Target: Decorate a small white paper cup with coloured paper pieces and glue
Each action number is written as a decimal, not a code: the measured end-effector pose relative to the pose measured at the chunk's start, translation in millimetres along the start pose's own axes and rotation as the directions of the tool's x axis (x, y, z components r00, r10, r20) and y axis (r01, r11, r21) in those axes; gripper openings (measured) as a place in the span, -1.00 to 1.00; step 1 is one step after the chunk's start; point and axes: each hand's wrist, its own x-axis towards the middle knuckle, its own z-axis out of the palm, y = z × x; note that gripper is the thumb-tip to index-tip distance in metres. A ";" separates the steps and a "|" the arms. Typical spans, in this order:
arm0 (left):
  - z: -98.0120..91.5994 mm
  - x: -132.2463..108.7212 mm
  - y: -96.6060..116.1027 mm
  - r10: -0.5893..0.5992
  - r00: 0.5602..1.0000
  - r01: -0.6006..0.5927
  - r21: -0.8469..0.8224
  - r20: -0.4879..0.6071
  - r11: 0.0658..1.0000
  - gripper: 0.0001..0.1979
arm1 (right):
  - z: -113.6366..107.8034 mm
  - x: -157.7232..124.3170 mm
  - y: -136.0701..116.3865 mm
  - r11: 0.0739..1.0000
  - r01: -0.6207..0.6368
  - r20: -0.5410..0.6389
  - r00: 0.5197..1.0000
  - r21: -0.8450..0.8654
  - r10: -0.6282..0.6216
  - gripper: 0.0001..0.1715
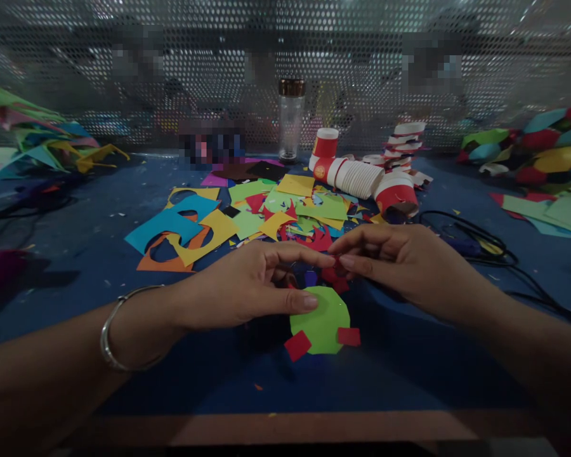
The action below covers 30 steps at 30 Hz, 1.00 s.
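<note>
My left hand (261, 276) holds a light green paper disc (321, 324), with the thumb lying on its upper left and the fingers behind. Two small red paper squares stick out at its lower edge: a tilted red square (297, 346) on the left and another red square (349, 336) on the right. My right hand (385, 254) is closed in a pinch beyond the disc, thumb and index finger on a red paper piece (335, 273). The left index fingertip touches that spot too. Behind the fingers the shape of the red paper is partly hidden.
Cut paper scraps (209, 231) and colored offcuts are heaped beyond my hands. Red and white paper cups (356, 178) lie stacked behind them, near a clear bottle (290, 124). A black cable (499, 254) runs along the right. Paper shapes (42, 139) are piled far left, others far right.
</note>
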 end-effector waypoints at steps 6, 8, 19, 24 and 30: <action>-1.3 -0.6 -1.0 -0.046 0.999 0.046 -0.029 -0.002 0.999 -0.49 | -0.3 -1.0 0.5 1.000 -0.007 -0.009 1.000 0.002 0.007 -0.78; -1.5 -0.7 -0.6 -0.053 0.999 0.053 -0.035 -0.002 0.998 -0.50 | -0.7 -0.8 0.4 1.000 0.001 -0.031 1.000 0.011 -0.001 -0.77; -0.5 0.2 3.2 -0.018 1.000 0.018 -0.027 -0.003 0.999 -0.55 | 2.3 -0.1 -2.2 0.999 0.023 -0.050 0.999 0.023 -0.022 -0.80; -2.9 1.9 0.9 0.034 0.995 -0.028 0.056 -0.098 0.998 -0.56 | 0.1 -3.0 -6.0 0.998 0.024 -0.126 0.992 0.058 -0.016 -0.83; -5.0 7.1 -5.7 0.071 0.980 -0.074 -0.005 -0.184 0.997 -0.55 | -1.5 -5.5 -4.4 0.996 -0.022 -0.048 0.998 0.091 0.027 -0.80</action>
